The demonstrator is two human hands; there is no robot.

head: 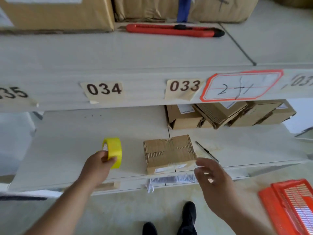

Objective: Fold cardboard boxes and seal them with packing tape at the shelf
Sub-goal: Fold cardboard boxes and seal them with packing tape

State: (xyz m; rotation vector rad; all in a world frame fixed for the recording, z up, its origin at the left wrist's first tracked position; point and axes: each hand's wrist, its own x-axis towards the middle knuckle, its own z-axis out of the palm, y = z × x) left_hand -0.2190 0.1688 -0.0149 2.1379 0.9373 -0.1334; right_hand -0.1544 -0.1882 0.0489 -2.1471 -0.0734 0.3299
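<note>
Head view: left hand [100,164] pinches tape roll [113,152] on white shelf [71,141]; right hand [211,178] spread beside taped box [169,153].

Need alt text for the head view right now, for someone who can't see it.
Left hand grips a yellow packing tape roll on the lower white shelf, beside a small taped brown cardboard box; the open right hand reaches toward the box.

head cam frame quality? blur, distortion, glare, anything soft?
Head view: right hand is motion-blurred, fingers smeared; left hand gripping the yellow roll of packing tape is sharper. Wide-angle distortion bows the white shelf edge. Lighting flat and diffuse, shadows soft, no hard glare. Small brown cardboard box reads clearly; frame edges go soft.
</note>
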